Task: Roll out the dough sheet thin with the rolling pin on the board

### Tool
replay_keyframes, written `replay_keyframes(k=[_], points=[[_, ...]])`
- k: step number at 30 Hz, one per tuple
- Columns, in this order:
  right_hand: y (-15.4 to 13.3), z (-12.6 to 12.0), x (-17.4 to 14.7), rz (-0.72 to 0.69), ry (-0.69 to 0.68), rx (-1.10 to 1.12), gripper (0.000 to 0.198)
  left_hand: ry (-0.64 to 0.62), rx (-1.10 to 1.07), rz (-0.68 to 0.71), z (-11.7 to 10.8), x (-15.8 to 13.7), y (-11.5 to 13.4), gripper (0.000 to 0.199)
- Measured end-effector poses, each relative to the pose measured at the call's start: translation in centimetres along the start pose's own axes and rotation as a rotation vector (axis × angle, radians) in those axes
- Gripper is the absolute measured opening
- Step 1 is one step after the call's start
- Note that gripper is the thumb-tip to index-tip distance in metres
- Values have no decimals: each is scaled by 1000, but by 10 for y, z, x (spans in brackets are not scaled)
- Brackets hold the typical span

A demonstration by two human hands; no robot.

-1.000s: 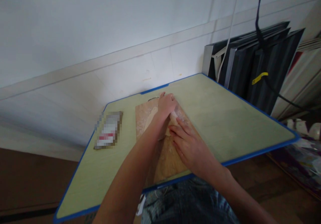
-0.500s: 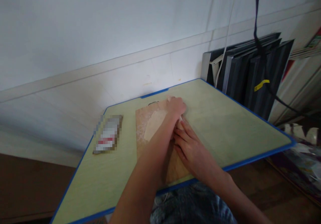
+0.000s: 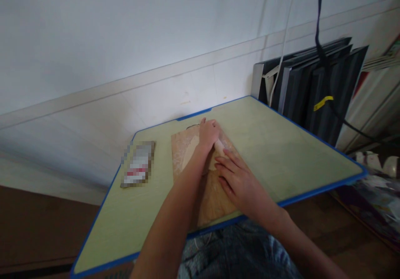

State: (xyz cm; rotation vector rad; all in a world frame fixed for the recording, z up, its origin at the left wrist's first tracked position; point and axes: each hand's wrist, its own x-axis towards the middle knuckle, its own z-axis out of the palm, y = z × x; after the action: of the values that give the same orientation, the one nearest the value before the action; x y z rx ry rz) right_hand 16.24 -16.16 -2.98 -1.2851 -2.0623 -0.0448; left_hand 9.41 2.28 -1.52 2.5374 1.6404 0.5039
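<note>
A thin sheet of pale dough (image 3: 189, 152) lies on a floured wooden cutting board (image 3: 215, 204), partly hidden by my left forearm. My left hand (image 3: 209, 134) is closed near the far edge, around the upper end of a pale round stick that looks like a rolling pin (image 3: 219, 146). The stick slants down towards my right hand (image 3: 235, 175). There the fingers are stretched out and slightly apart, low over the board's right side, with the fingertips at the stick's lower end. How firmly they touch it is hidden.
The board rests on a light green table (image 3: 281, 154) with a blue rim. A blurred-out packet (image 3: 137, 166) lies at its left. Dark folded panels (image 3: 312, 83) lean against the white wall at the right, with a black strap (image 3: 319, 33) hanging before them.
My left hand has shifted slightly left, leaving more of the pale stick showing between the hands. My right hand stays nearly in place. The view has moved a little.
</note>
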Motion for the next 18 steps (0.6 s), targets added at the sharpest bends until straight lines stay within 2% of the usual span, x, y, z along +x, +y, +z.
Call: replay_keyframes(k=[6, 11, 18], points=[[5, 1, -2, 37, 13, 44, 28, 34, 46, -28, 5, 10, 17, 32], [5, 2, -2, 63, -2, 36, 27, 2, 49, -11, 9, 13, 33, 29], [-2, 1, 1, -6, -15, 21, 26, -2, 46, -34, -1, -1, 4, 39]])
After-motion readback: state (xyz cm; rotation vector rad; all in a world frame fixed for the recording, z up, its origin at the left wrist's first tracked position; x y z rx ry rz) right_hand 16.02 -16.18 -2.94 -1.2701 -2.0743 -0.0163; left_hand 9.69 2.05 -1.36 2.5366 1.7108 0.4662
